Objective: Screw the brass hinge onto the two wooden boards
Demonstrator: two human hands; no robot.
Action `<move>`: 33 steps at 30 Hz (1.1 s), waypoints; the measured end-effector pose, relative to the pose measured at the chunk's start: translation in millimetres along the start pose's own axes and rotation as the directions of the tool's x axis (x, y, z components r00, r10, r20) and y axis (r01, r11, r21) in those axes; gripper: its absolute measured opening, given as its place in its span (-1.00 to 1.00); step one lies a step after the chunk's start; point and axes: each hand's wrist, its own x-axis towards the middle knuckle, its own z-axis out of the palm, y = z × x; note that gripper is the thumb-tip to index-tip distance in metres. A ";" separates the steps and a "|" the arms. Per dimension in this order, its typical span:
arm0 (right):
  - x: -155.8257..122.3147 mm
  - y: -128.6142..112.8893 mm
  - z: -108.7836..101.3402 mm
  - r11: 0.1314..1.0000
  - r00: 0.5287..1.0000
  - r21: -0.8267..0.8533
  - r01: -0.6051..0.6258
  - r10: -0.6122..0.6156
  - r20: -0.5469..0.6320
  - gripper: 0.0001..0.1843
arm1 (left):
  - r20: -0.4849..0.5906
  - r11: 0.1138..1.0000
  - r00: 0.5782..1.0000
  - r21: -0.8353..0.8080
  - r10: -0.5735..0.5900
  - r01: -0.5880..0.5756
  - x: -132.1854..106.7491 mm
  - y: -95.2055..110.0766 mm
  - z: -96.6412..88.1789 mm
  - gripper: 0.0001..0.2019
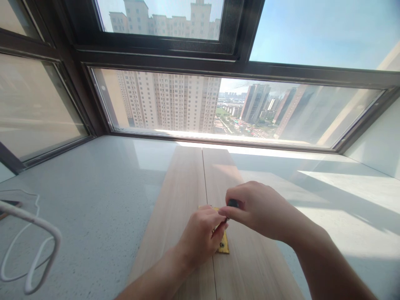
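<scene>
Looks like smooth, matt, grained wood in the boards [175, 208] and brassy, slightly shiny metal in the yellow plate [225, 241]; seems like dark plastic on the black handle [233, 203]; shows glossy, speckled stone-like sill [103, 208], satin metal in the far window frame [162, 61], smooth glass in its panes [175, 104]

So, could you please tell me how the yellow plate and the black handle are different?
Colour: the yellow plate is bright, while the black handle is dark.
Pose: the plate lies flat on the wooden boards, while the handle is held in the right hand.
Shape: the plate has straight edges, whereas the handle's visible end looks rounded.
Shared: both are partly hidden, the plate by the left hand, the handle by the right.
</scene>
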 end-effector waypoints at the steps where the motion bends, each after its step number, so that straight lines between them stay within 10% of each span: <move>1: -1.4 -1.0 -1.1 1.000 1.000 0.015 0.017 -0.017 -0.003 -0.72 | 0.003 1.000 1.000 -0.008 -0.009 0.009 -0.2 0.0 0.1 -0.83; 33: -4.3 -7.0 -3.6 0.999 1.000 -0.036 -0.028 0.028 0.003 -0.74 | -0.030 0.998 0.999 -0.047 0.039 -0.041 -1.1 -1.2 -0.2 -0.87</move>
